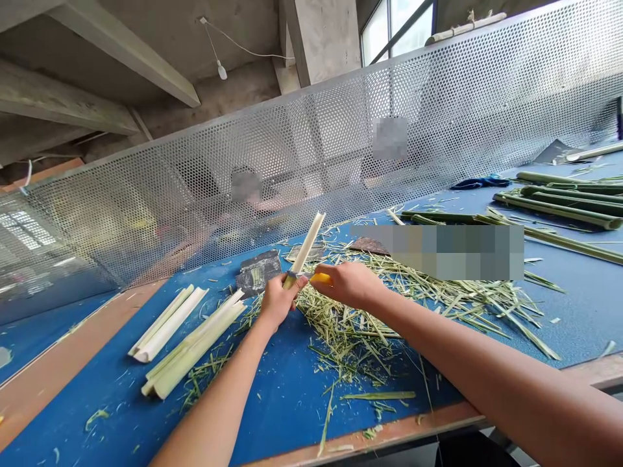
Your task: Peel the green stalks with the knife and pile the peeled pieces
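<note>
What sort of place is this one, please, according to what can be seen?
Probably a small bamboo-working workshop: a long blue-topped workbench holds green bamboo lengths, split pale strips and a heap of shavings, beneath bare concrete beams.

Knife: the knife (pixel 321 278) has a glossy yellow plastic handle and a dull grey metal blade.
Split stalk: the split stalk (pixel 305 246) is plant fibre, pale and smooth.
Whole stalks: the whole stalks (pixel 559 211) are green, with a smooth, faintly waxy skin.
Shavings: the shavings (pixel 350 331) are rough, dry and stringy.
Worktop: the worktop (pixel 292 402) has a matt blue covering over a brown wooden edge.
Screen: the screen (pixel 311 155) is perforated grey metal, with a dull sheen.
Beams: the beams (pixel 97 84) are rough, bare concrete.
</note>
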A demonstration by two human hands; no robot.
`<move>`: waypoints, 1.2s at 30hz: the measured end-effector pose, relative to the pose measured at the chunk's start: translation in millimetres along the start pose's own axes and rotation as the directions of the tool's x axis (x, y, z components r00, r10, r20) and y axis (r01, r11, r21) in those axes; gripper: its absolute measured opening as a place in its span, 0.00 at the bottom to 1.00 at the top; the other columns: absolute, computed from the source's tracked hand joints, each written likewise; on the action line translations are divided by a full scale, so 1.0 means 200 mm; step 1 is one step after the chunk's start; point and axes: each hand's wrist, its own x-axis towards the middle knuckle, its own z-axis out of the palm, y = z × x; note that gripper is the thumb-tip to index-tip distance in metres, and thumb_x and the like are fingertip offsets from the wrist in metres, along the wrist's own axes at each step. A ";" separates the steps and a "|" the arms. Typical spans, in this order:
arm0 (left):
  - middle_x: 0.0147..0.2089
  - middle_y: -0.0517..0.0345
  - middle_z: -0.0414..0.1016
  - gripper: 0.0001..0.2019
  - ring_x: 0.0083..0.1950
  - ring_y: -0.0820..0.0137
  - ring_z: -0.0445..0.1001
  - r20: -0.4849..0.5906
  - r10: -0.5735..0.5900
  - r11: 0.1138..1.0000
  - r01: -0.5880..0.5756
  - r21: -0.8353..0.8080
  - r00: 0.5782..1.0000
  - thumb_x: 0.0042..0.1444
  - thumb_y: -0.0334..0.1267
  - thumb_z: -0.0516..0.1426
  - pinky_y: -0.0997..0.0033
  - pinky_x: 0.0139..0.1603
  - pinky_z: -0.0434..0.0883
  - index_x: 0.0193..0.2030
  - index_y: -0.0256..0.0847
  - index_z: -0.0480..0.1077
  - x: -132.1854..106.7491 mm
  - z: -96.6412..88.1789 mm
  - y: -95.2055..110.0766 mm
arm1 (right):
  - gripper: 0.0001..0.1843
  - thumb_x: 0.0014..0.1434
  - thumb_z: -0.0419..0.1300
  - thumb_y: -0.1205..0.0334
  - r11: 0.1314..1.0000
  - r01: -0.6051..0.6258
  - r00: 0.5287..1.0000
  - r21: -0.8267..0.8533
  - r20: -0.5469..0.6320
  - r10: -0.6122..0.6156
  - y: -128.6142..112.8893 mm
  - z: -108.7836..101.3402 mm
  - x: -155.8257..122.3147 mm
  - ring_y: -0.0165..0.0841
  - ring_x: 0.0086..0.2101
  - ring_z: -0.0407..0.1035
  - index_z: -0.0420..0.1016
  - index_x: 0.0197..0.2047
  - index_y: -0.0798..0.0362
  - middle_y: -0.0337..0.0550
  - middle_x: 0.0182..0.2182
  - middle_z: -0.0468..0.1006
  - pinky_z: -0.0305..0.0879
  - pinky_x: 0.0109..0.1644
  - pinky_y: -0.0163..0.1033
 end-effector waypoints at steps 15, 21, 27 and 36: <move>0.17 0.73 0.50 0.22 0.14 0.83 0.50 0.048 -0.105 0.986 0.110 -0.126 0.993 0.40 0.54 0.64 0.78 0.16 0.59 0.29 0.39 0.62 -0.03 0.02 0.03 | 0.22 0.60 0.47 0.44 0.998 0.031 0.999 0.056 0.011 -0.031 0.00 0.02 -0.01 0.28 0.20 0.63 0.74 0.45 0.47 0.41 0.21 0.75 0.46 0.24 0.33; 0.17 0.70 0.55 0.22 0.15 0.82 0.54 -0.010 -0.026 1.000 0.026 0.016 1.000 0.41 0.55 0.63 0.79 0.15 0.57 0.29 0.38 0.64 -0.01 0.01 -0.01 | 0.22 0.59 0.48 0.44 1.000 0.022 1.000 -0.001 -0.002 -0.022 0.00 0.02 0.00 0.29 0.21 0.64 0.75 0.46 0.44 0.40 0.23 0.76 0.45 0.25 0.33; 0.17 0.70 0.55 0.22 0.13 0.82 0.54 -0.071 -0.084 0.995 0.088 0.056 0.994 0.43 0.56 0.62 0.79 0.14 0.55 0.27 0.39 0.63 -0.03 0.03 0.04 | 0.24 0.62 0.44 0.46 0.988 -0.001 0.999 -0.154 -0.036 -0.004 -0.06 0.02 -0.02 0.31 0.22 0.66 0.72 0.50 0.48 0.45 0.23 0.76 0.47 0.27 0.35; 0.16 0.69 0.54 0.23 0.13 0.81 0.52 -0.121 -0.157 0.981 0.169 0.091 0.980 0.43 0.59 0.60 0.77 0.13 0.52 0.24 0.40 0.61 -0.04 0.05 0.07 | 0.23 0.63 0.44 0.46 0.980 -0.044 0.999 -0.192 -0.002 0.044 -0.07 0.00 -0.02 0.31 0.22 0.66 0.69 0.51 0.49 0.46 0.24 0.76 0.46 0.28 0.35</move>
